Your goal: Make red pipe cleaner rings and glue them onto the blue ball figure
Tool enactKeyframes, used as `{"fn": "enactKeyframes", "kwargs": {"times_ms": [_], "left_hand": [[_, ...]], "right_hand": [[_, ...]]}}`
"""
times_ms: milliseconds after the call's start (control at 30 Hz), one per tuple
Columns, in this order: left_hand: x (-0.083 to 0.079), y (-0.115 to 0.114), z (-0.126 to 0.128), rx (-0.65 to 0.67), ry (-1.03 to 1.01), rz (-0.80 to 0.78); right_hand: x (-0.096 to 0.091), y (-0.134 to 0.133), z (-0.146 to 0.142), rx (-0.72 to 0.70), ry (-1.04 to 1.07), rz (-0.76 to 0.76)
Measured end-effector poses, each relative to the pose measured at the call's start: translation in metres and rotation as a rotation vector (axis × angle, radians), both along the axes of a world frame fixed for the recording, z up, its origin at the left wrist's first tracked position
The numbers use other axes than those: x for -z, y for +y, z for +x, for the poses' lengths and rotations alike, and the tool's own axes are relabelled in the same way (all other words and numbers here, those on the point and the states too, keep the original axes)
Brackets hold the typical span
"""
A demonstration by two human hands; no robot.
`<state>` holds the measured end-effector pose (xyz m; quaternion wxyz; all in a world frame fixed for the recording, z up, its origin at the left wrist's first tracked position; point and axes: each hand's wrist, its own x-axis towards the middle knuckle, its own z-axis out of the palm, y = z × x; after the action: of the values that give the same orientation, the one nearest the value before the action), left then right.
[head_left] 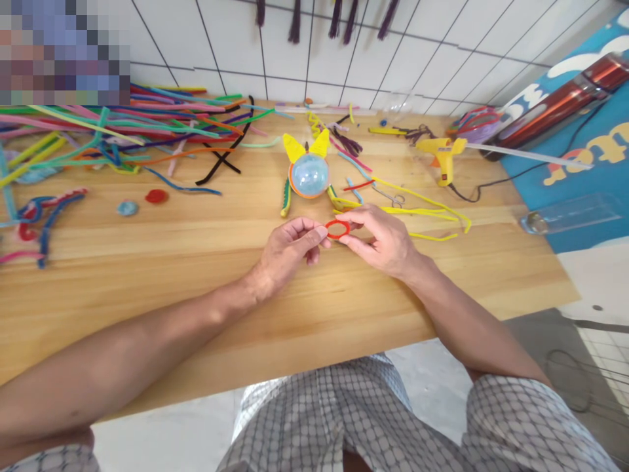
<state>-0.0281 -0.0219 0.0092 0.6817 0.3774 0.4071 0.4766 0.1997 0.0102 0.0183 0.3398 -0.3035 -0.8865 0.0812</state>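
Observation:
Both my hands meet at the middle of the wooden table [147,275] on a small red pipe-cleaner ring [337,229]. My left hand [289,249] pinches the ring's left side between thumb and fingers. My right hand [381,239] pinches its right side, fingers curled. Just beyond the ring stands a clear blue ball [309,175] with an orange rim and two yellow ears. Yellow pipe cleaners [422,213] lie to the right of my right hand.
A heap of coloured pipe cleaners [108,131] covers the table's far left. A yellow glue gun [442,157] with its cord lies at the far right, small scissors [393,196] near it. Red and blue discs [142,202] sit at left. The table's near edge runs above my lap.

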Motion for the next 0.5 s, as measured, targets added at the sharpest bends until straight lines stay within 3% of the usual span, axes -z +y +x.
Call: {"fn": "enactKeyframes", "kwargs": {"times_ms": [500], "left_hand": [[0.0017, 0.0026, 0.0001, 0.035, 0.046, -0.001]], "right_hand": [[-0.0004, 0.0008, 0.0019, -0.012, -0.037, -0.018]]}}
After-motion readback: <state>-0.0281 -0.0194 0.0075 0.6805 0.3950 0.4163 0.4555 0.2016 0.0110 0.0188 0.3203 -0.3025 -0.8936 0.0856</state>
